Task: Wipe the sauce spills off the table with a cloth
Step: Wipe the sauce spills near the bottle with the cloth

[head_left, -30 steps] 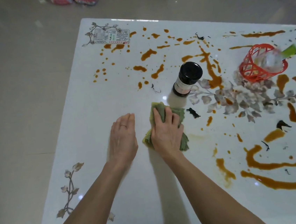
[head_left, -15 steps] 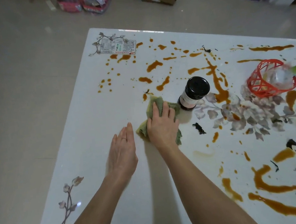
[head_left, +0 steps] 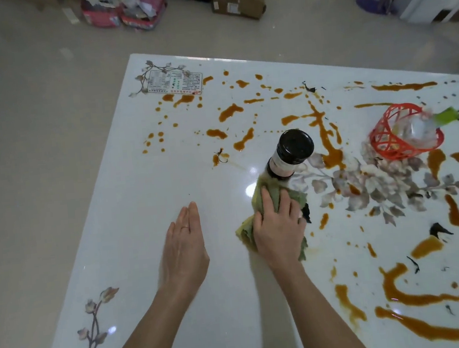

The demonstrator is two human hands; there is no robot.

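Note:
A glossy white table [head_left: 130,212] with printed flowers carries orange-brown sauce spills [head_left: 230,112] across its far half and thick trails [head_left: 437,329] at the near right. My right hand [head_left: 277,225] presses flat on a crumpled green cloth [head_left: 265,191] in the table's middle, right against the foot of a black-capped bottle [head_left: 291,150]. My left hand [head_left: 184,242] lies flat on the bare table to the left of the cloth, fingers together, holding nothing. A small dark scrap [head_left: 306,214] shows at the cloth's right edge.
A red plastic basket [head_left: 399,134] with a clear bottle lies tipped at the right. A printed label [head_left: 175,82] sits at the far left corner. Boxes and bags [head_left: 126,9] stand on the floor beyond the table.
My right hand has slid the cloth away from the small spill at its upper left, back toward the bottle's foot. A faint wet smear shows there. The view has tilted up.

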